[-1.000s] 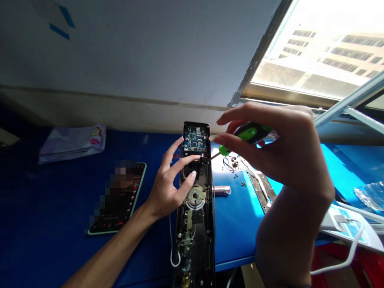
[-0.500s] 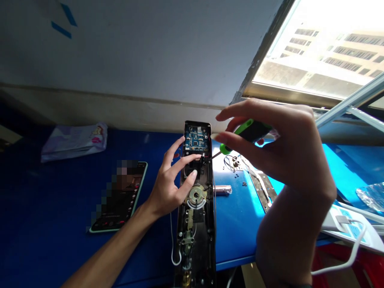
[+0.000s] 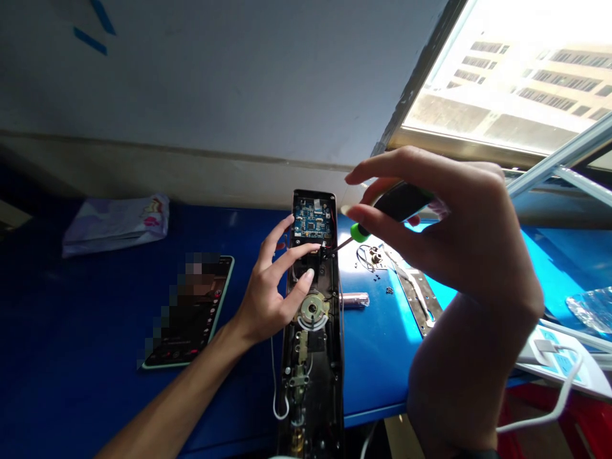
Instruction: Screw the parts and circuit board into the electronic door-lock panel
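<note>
A long black housing [image 3: 329,357] lies lengthwise on the blue table, its inside facing up. At its far end sits a blue circuit board [image 3: 312,220], and a round metal part [image 3: 313,310] is fixed near its middle. My left hand [image 3: 275,280] rests over the housing with fingers spread, the index fingertip by small wires below the board. In my right hand [image 3: 444,217] is a screwdriver [image 3: 399,207] with a black and green handle. Its shaft slants down left, and the tip reaches the housing beside my left index finger; exact contact is too small to tell.
Left of the housing lies a phone [image 3: 191,319], with a soft purple-white packet [image 3: 117,223] behind it. To the right are small dark screws [image 3: 389,291], a wired part [image 3: 375,256], a wrapped cylinder [image 3: 354,300] and a black plate [image 3: 421,299]. A white power strip [image 3: 568,363] stands at the right.
The screwdriver handle has turned in my right hand, showing more black and less green. My right hand has shifted slightly right, while my left hand stays in place.
</note>
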Tool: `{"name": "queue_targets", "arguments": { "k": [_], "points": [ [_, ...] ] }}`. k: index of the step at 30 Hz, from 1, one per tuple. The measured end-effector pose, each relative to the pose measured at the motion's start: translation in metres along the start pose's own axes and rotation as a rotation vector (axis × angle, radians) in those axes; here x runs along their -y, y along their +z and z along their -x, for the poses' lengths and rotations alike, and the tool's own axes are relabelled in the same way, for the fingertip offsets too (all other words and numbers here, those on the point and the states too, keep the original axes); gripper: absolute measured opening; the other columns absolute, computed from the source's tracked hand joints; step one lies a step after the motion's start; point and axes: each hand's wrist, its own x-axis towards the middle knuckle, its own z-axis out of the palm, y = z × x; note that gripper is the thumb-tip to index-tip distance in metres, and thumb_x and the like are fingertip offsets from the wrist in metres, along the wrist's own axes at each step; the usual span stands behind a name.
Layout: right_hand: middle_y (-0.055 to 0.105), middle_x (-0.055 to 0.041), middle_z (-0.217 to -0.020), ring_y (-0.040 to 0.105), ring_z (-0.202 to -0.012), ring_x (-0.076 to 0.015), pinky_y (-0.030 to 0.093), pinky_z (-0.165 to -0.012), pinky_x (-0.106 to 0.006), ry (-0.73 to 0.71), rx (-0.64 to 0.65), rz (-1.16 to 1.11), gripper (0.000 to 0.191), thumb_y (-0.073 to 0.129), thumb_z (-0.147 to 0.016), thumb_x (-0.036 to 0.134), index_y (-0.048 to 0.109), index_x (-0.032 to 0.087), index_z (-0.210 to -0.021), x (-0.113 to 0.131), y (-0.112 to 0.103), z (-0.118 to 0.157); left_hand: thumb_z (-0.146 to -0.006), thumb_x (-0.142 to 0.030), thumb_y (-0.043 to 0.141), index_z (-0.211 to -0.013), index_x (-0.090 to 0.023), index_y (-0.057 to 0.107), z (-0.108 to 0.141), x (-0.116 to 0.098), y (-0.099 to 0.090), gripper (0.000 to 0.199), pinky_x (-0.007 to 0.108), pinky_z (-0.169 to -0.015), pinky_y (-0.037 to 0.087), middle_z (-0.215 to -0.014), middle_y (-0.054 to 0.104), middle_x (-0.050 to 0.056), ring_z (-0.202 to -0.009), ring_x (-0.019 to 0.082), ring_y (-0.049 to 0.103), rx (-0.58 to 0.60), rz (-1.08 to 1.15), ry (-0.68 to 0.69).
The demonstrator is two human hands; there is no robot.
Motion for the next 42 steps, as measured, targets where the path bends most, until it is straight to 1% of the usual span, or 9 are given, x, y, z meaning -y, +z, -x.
{"name": "queue_targets", "arguments": {
  "k": [3, 7, 11, 16, 19, 23, 34, 37, 42],
  "points": [
    [0.076, -0.0016, -0.097, 0.072, -0.079, -0.0183, 0.059, -0.075, -0.035, 0.000, 0.032, -0.038, 0.034, 0.069, -0.087, 0.017, 0.069, 0.023, -0.120, 0.001, -0.001, 0.001, -0.099, -0.026, 0.057, -0.132, -0.023, 0.067, 0.000, 0.000, 0.000, 0.034, 0.055, -0.124, 0.040, -0.170, 0.032, 0.012, -0.157, 0.031, 0.036, 0.003, -0.003, 0.004],
    [0.075, -0.0004, -0.101, 0.073, -0.086, -0.0214, 0.060, -0.078, -0.038, 0.017, 0.026, -0.071, 0.046, 0.066, -0.080, 0.012, 0.065, 0.028, -0.123, 0.001, -0.003, 0.002, -0.099, -0.026, 0.058, -0.131, -0.023, 0.067, -0.001, 0.000, -0.001, 0.033, 0.056, -0.123, 0.041, -0.168, 0.035, 0.012, -0.154, 0.032, 0.040, -0.013, -0.016, 0.014],
    [0.075, -0.0008, -0.105, 0.074, -0.095, -0.0242, 0.061, -0.076, -0.039, 0.029, -0.074, -0.113, 0.046, 0.067, -0.079, 0.010, 0.065, 0.030, -0.121, 0.000, -0.002, 0.003, -0.096, -0.024, 0.063, -0.125, -0.021, 0.069, -0.002, -0.001, -0.003, 0.030, 0.056, -0.123, 0.042, -0.158, 0.049, 0.012, -0.150, 0.032, 0.046, -0.079, -0.061, 0.048],
    [0.071, -0.0012, -0.118, 0.074, -0.090, -0.0238, 0.063, -0.072, -0.041, -0.026, -0.264, -0.257, 0.032, 0.071, -0.077, 0.013, 0.069, 0.030, -0.104, 0.005, 0.002, 0.002, -0.091, -0.022, 0.074, -0.118, -0.019, 0.072, -0.005, -0.004, -0.003, 0.027, 0.054, -0.120, 0.045, -0.126, 0.072, 0.009, -0.139, 0.031, 0.054, -0.140, -0.085, 0.146],
    [0.068, -0.0002, -0.123, 0.073, -0.092, -0.0231, 0.065, -0.076, -0.042, -0.009, -0.315, -0.299, 0.032, 0.072, -0.078, 0.013, 0.069, 0.031, -0.104, 0.008, 0.003, 0.004, -0.092, -0.019, 0.075, -0.113, -0.020, 0.074, -0.005, -0.003, -0.002, 0.021, 0.050, -0.112, 0.050, -0.111, 0.079, 0.006, -0.133, 0.029, 0.059, -0.135, -0.050, 0.178],
    [0.066, -0.0003, -0.126, 0.073, -0.095, -0.0231, 0.067, -0.082, -0.043, -0.006, -0.319, -0.294, 0.032, 0.072, -0.078, 0.015, 0.068, 0.030, -0.107, 0.007, 0.004, 0.005, -0.092, -0.014, 0.075, -0.100, -0.022, 0.077, -0.004, -0.001, 0.000, 0.011, 0.045, -0.103, 0.051, -0.099, 0.082, 0.003, -0.128, 0.027, 0.062, -0.138, -0.034, 0.187],
    [0.069, 0.0011, -0.117, 0.073, -0.095, -0.0256, 0.064, -0.080, -0.045, -0.005, -0.432, -0.195, 0.025, 0.072, -0.083, 0.022, 0.071, 0.034, -0.105, 0.000, -0.008, 0.011, -0.093, -0.012, 0.072, -0.099, -0.018, 0.077, -0.014, -0.009, -0.005, 0.010, 0.041, -0.095, 0.056, -0.095, 0.082, 0.005, -0.118, 0.025, 0.065, -0.203, -0.128, 0.241],
    [0.070, 0.0002, -0.115, 0.074, -0.099, -0.0278, 0.062, -0.080, -0.044, 0.033, -0.404, -0.131, 0.030, 0.072, -0.083, 0.019, 0.071, 0.036, -0.108, -0.009, -0.020, 0.017, -0.095, -0.013, 0.070, -0.101, -0.016, 0.077, -0.032, -0.019, -0.001, 0.009, 0.039, -0.092, 0.057, -0.094, 0.081, 0.005, -0.104, 0.023, 0.069, -0.112, -0.161, 0.316],
    [0.074, -0.0010, -0.093, 0.074, -0.081, -0.0250, 0.057, -0.075, -0.044, 0.284, -0.163, -0.027, 0.037, 0.070, -0.081, 0.017, 0.070, 0.030, -0.115, -0.028, -0.039, 0.024, -0.099, -0.014, 0.060, -0.103, -0.016, 0.078, -0.077, -0.043, 0.020, 0.018, 0.038, -0.088, 0.058, -0.094, 0.079, 0.008, -0.095, 0.024, 0.072, 0.301, -0.306, 0.325]
  ]
}}
